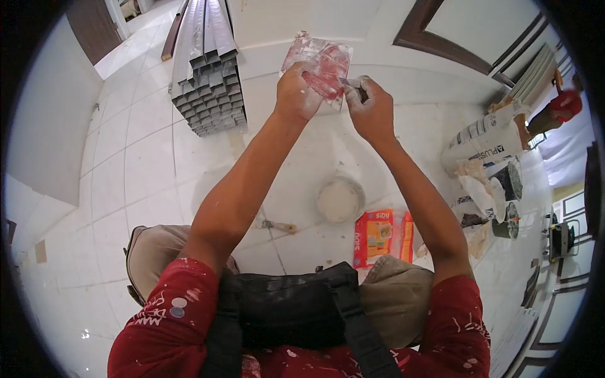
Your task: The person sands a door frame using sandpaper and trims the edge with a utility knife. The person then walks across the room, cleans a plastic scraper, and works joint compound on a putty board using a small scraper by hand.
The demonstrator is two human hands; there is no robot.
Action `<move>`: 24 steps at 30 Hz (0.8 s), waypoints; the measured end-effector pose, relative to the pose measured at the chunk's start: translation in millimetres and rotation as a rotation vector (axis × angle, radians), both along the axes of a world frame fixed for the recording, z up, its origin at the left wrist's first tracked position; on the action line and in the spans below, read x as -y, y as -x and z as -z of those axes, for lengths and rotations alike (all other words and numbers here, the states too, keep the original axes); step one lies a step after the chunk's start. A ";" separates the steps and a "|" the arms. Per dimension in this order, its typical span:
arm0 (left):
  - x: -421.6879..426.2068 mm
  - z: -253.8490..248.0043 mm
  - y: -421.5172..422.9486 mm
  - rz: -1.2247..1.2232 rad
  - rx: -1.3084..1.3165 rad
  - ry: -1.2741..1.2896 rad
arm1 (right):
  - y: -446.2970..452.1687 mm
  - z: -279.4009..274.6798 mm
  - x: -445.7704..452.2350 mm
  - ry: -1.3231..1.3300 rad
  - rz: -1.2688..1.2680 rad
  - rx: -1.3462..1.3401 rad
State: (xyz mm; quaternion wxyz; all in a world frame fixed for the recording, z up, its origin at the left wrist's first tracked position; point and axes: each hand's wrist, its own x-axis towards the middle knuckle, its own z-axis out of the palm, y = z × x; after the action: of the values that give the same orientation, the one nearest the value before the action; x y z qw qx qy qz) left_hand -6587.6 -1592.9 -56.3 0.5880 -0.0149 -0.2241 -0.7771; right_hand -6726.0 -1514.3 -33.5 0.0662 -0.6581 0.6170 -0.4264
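My left hand [299,94], dusted with white, grips a flat red board [329,63] smeared with white paste, holding it up in front of the wall. Close beside it, my right hand [370,112] is closed around a small scraper [344,81]. Its grey blade tip touches or nearly touches the right side of the board; the handle is mostly hidden in my fingers. Below my hands, a round tub [341,198] of whitish paste stands on the tiled floor. A tool with a wooden-looking handle [278,226] lies left of the tub.
A stack of grey metal profiles [211,88] rests at the upper left. An orange SIDU packet [378,236] lies by my right knee. To the right are a white APLUS sack [484,140] and dark buckets [506,222]. A brown-framed panel [441,38] leans above.
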 end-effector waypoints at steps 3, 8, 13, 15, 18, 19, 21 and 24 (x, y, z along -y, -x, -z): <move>2.0 -1.8 0.8 0.018 -0.022 0.014 | -19.6 19.9 -16.6 0.223 -0.160 -0.026; -1.3 -3.9 7.9 0.029 0.044 -0.026 | -10.5 19.2 -9.2 0.238 -0.159 -0.115; -4.1 -2.6 9.7 0.004 0.059 -0.018 | 1.4 25.0 4.5 0.192 -0.116 -0.043; -2.7 -2.4 9.5 0.005 0.038 0.043 | 6.5 18.1 5.8 0.184 -0.121 -0.034; -3.1 -1.5 5.5 0.006 0.064 0.039 | -4.6 15.9 -5.0 0.230 -0.148 -0.079; -3.5 -3.9 7.1 0.003 0.076 0.027 | -10.1 14.0 -10.8 0.259 -0.163 -0.110; -4.4 -5.7 9.1 0.010 0.048 -0.034 | -5.7 17.1 -6.5 0.217 -0.158 -0.026; 5.1 -1.2 2.3 -0.004 -0.008 -0.045 | -2.9 14.5 -5.6 0.135 -0.061 -0.041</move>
State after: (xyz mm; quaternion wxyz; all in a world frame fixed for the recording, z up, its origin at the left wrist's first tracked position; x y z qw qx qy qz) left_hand -6589.8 -1598.0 -55.1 0.5907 -0.0046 -0.2043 -0.7806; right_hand -6723.1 -1508.7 -48.0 0.0221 -0.6882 0.5676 -0.4513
